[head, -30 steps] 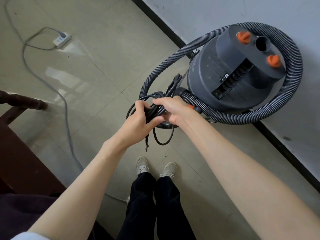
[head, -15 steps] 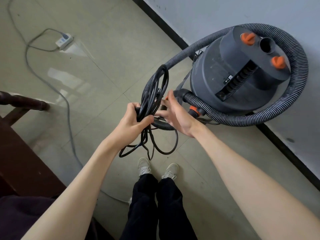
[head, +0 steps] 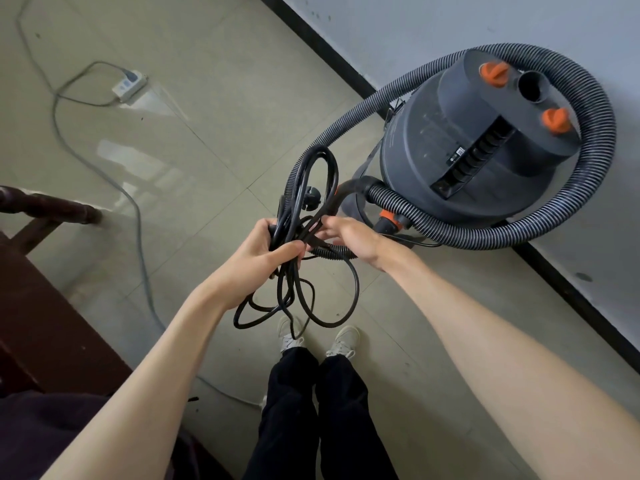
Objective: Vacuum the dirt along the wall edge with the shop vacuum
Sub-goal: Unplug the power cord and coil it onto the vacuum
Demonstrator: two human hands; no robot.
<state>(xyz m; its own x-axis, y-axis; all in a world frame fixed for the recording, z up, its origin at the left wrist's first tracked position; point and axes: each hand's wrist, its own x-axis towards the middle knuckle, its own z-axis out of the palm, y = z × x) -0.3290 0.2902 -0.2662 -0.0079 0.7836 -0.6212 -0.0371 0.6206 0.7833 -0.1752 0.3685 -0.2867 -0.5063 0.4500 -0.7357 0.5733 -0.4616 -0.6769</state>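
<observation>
shop vacuum [head: 460,161] sits on glossy tiled floor [head: 214,98] against the wall [head: 450,26]; left hand [head: 256,258] grips the coiled cord [head: 298,244], right hand [head: 349,237] pinches a strand.

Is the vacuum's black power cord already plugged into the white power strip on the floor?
No, the black power cord is bundled in the left hand, apart from the power strip.

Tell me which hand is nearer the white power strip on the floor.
Left. The left hand, gripping the black cord, is on the power strip's side; the right hand is farther, by the vacuum.
</observation>
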